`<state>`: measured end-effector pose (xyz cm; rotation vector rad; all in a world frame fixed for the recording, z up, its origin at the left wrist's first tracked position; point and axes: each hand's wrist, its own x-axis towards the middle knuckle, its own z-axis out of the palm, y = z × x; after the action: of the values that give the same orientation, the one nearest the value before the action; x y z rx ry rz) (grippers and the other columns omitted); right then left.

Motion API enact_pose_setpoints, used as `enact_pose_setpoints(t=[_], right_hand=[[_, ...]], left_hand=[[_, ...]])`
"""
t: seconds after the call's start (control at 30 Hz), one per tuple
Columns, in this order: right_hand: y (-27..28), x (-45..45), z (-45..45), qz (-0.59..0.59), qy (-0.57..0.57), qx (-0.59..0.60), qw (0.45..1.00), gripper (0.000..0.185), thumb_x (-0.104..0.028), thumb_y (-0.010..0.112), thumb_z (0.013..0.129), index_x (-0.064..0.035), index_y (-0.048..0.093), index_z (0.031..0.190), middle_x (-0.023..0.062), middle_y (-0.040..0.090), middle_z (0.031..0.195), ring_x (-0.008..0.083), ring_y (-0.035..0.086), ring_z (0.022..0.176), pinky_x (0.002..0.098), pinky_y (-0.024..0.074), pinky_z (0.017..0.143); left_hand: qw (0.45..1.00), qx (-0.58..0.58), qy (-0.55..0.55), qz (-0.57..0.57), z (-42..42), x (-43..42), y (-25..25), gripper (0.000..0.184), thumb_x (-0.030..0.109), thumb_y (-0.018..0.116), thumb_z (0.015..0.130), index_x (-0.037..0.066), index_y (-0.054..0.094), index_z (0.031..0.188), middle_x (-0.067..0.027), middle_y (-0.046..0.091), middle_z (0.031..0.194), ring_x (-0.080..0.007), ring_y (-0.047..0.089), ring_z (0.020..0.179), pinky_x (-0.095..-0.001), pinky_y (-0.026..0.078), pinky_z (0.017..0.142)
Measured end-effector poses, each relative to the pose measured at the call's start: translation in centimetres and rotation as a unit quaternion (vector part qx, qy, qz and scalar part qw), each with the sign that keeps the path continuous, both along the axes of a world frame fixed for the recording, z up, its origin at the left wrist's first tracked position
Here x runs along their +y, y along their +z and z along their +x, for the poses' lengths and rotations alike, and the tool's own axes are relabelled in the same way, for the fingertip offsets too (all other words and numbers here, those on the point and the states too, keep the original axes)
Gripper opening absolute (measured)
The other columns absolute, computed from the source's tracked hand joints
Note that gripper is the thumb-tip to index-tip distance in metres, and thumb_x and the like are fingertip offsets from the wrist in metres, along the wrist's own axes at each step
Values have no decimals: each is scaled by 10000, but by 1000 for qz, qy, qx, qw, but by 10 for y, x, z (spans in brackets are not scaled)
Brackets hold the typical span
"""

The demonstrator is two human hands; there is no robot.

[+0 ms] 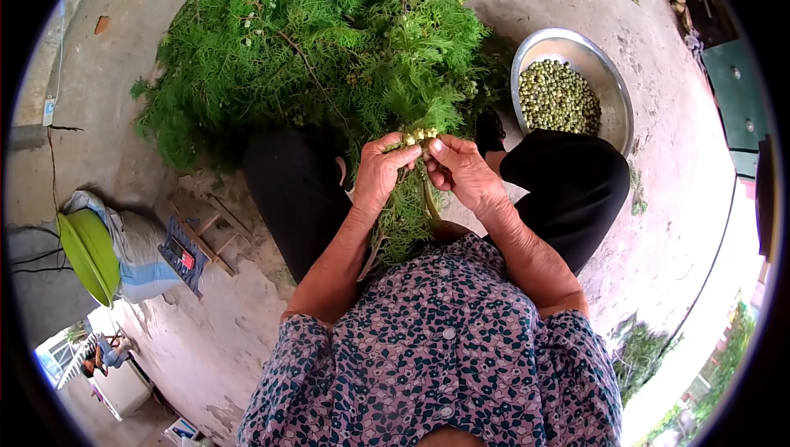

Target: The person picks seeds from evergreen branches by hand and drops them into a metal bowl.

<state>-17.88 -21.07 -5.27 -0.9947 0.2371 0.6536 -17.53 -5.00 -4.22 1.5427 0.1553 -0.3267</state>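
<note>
So the sprig is sitting right in front of the person's body, between the knees, with greenery running down toward the lap and the big pile lying just beyond. The left hand is holding it in a narrow thumb-and-finger grip, and the right hand is pinching in just as tight at the pale cones. The lower fingers are curling out of sight, so I can't tell what they're gripping.

Handling-wise, I'm guessing it's weighing next to nothing. The leaves are looking soft and floppy, the stem thin but stiffer, the cones small, firm and maybe a bit sticky. I'd be steadying the woody stem close to the cones and taking each cone at its base, since tugging on leaves would probably be shredding them.

Off to the right, a metal bowl is holding loads of green cones.

Labels: a white tag is showing at far left and a red patch by the stool, but neither is giving me readable writing. No brands I'm making out.
</note>
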Motion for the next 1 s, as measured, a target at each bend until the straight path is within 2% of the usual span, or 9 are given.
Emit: enact_pose_setpoints(t=[0.03, 0.1, 0.4, 0.53, 0.6, 0.63, 0.8, 0.87, 1.0], right_hand=[[-1, -2, 0, 0, 0, 0, 1000, 245, -269, 551, 865, -36, 550, 792, -7, 499, 629, 74, 426, 470, 200, 324, 413], [1, -7, 0, 117, -23, 36, 992, 247, -280, 566, 854, -36, 557, 819, 8, 512, 668, 90, 445, 495, 205, 337, 437], [17, -18, 12, 82, -113, -33, 990, 187, -166, 595, 830, -42, 534, 957, 37, 561, 800, 92, 495, 576, 207, 396, 520], [11, -12, 13, 1, -53, -136, 989, 308, -116, 701, 734, -53, 567, 1005, -24, 500, 765, 49, 438, 584, 196, 397, 532], [5, -5, 15, -166, -11, -276, 947, 341, -156, 720, 710, -65, 580, 1007, -15, 509, 779, 63, 457, 616, 202, 412, 569], [6, -4, 14, -258, -5, -349, 901, 336, -187, 732, 689, -62, 600, 972, 3, 522, 794, 80, 473, 656, 214, 420, 601], [6, 0, 13, -320, 23, -406, 856, 339, -222, 725, 676, -45, 610, 941, 32, 559, 815, 123, 511, 726, 250, 434, 663], [6, 0, 13, -338, 47, -426, 838, 328, -219, 724, 672, -35, 611, 920, 52, 566, 789, 143, 523, 742, 256, 436, 665], [9, 1, 12, -329, 44, -403, 853, 267, -173, 708, 704, -23, 607, 901, 55, 565, 762, 128, 524, 717, 251, 438, 644]], left_hand=[[1000, 13, -11, -17, 1, 4, 0, 198, 204, 617, 776, 8, 608, 753, -4, 532, 599, -86, 476, 571, -220, 369, 570], [998, 38, -11, -58, 2, 6, -6, 233, 231, 610, 784, 3, 603, 738, -8, 537, 607, -85, 477, 567, -222, 366, 575], [1000, 12, -18, -11, 0, 6, -10, 151, 166, 615, 790, 21, 622, 751, 9, 526, 576, -60, 455, 532, -209, 332, 506], [999, 37, -34, -12, -1, 3, -7, 163, 176, 623, 789, 14, 623, 768, 17, 515, 575, -51, 439, 524, -204, 323, 492], [995, 51, -71, 39, -1, 1, 7, 190, 204, 637, 796, 14, 627, 796, 8, 542, 612, -59, 450, 543, -212, 371, 537], [995, 26, -85, 50, -2, 2, 6, 205, 211, 630, 804, 6, 621, 813, 15, 533, 613, -50, 441, 542, -213, 374, 519], [992, -19, -105, 60, -5, 4, -6, 215, 193, 622, 810, -21, 611, 833, 19, 521, 597, -41, 452, 546, -208, 374, 492], [985, -59, -115, 110, -6, 6, -5, 201, 175, 625, 806, -22, 614, 841, 16, 525, 591, -41, 455, 541, -209, 377, 489], [981, -64, -134, 123, -4, 8, -5, 184, 153, 636, 793, -22, 617, 848, 15, 532, 593, -38, 462, 545, -212, 384, 492]])
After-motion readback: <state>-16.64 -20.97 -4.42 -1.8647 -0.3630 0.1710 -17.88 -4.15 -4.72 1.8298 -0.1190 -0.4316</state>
